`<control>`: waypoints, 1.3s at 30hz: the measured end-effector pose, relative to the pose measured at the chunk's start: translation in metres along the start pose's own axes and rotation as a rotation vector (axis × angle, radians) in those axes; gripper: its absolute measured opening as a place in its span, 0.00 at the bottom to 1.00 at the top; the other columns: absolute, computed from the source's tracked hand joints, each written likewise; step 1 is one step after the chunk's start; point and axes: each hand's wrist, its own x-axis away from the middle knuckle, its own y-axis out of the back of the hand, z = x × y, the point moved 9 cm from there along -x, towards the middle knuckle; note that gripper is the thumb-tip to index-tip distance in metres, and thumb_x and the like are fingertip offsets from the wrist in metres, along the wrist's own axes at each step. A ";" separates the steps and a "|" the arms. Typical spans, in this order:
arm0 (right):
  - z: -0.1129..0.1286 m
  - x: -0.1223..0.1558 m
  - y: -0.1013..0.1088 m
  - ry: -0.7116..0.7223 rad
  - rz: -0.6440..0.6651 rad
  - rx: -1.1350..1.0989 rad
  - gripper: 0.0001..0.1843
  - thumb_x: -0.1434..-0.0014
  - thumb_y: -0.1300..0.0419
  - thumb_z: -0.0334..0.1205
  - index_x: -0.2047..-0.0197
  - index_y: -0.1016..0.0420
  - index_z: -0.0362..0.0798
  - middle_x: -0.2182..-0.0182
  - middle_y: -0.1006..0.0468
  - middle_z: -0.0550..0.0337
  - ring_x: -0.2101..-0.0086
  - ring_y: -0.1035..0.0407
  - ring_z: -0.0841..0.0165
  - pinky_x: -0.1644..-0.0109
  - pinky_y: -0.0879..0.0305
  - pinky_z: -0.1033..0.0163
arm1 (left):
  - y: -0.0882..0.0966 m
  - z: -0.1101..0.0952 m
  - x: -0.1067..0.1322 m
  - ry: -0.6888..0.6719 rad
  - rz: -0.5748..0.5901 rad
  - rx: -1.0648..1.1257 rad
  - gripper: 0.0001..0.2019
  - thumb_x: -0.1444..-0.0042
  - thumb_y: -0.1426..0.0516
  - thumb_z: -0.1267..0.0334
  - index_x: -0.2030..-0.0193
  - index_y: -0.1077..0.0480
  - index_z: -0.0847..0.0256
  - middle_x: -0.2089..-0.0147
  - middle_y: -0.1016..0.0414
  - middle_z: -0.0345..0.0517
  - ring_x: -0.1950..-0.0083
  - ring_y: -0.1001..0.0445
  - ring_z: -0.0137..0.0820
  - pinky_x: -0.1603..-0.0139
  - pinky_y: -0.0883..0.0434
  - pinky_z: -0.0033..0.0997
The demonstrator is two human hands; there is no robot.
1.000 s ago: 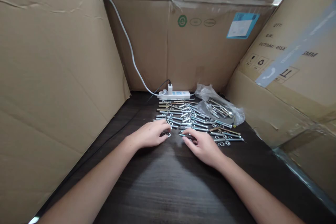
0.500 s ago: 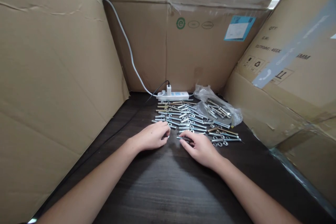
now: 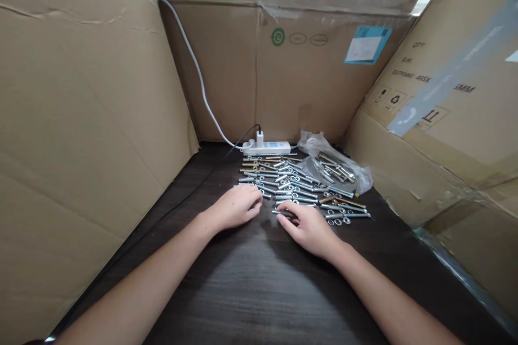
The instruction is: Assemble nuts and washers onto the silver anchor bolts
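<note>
My left hand (image 3: 238,206) rests at the front left of rows of metal fasteners, its fingers curled inward; anything inside them is hidden. Beside its knuckles lies a silver bolt (image 3: 265,195). My right hand (image 3: 307,226) is at the front of the rows, thumb and index finger closed around a slim silver bolt (image 3: 275,212) whose end pokes out to the left. Beyond both hands, several bolts and metal sleeves (image 3: 301,192) lie roughly side by side, with loose nuts and washers (image 3: 339,221) among them at the right.
A white power strip (image 3: 267,147) with a plug and cables stands at the back. A clear plastic bag (image 3: 313,143) with more metal pieces lies at the back right. Cardboard walls (image 3: 226,75) enclose the dark wooden table (image 3: 226,291) on the left, back and right.
The fingers of my left hand have shifted slightly, the fingertips drawn in a little. My right hand stays at the same place on the bolt.
</note>
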 end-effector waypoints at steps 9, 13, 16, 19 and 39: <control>-0.001 -0.002 0.003 -0.016 -0.038 -0.016 0.11 0.39 0.48 0.43 0.59 0.28 0.50 0.69 0.22 0.60 0.72 0.30 0.68 0.67 0.36 0.65 | 0.000 -0.016 0.002 0.030 -0.031 0.374 0.08 0.38 0.53 0.65 0.59 0.34 0.59 0.59 0.28 0.43 0.58 0.30 0.31 0.57 0.33 0.29; 0.000 -0.001 0.003 -0.010 -0.054 -0.066 0.10 0.39 0.49 0.43 0.60 0.29 0.50 0.70 0.24 0.61 0.73 0.32 0.69 0.69 0.37 0.66 | -0.003 -0.014 0.001 0.052 -0.023 0.410 0.08 0.37 0.54 0.64 0.59 0.35 0.59 0.59 0.29 0.42 0.58 0.31 0.30 0.57 0.33 0.28; -0.002 -0.001 0.002 -0.010 -0.066 -0.096 0.10 0.39 0.49 0.43 0.60 0.30 0.49 0.72 0.25 0.61 0.74 0.32 0.69 0.69 0.37 0.66 | -0.003 -0.014 0.001 0.063 -0.009 0.423 0.08 0.37 0.54 0.64 0.59 0.35 0.59 0.60 0.29 0.41 0.59 0.31 0.30 0.58 0.34 0.27; -0.002 -0.001 0.001 -0.001 -0.059 -0.131 0.10 0.39 0.49 0.42 0.60 0.30 0.49 0.72 0.26 0.61 0.74 0.33 0.70 0.70 0.37 0.67 | -0.004 -0.015 0.001 0.070 0.004 0.421 0.07 0.37 0.53 0.64 0.58 0.36 0.58 0.60 0.29 0.39 0.60 0.31 0.28 0.58 0.35 0.26; -0.001 -0.001 -0.004 -0.030 -0.030 -0.342 0.10 0.41 0.46 0.44 0.59 0.29 0.49 0.66 0.24 0.59 0.67 0.29 0.69 0.65 0.31 0.67 | 0.005 -0.022 0.005 0.012 0.018 0.239 0.08 0.39 0.50 0.60 0.56 0.35 0.58 0.62 0.28 0.41 0.64 0.30 0.29 0.63 0.35 0.27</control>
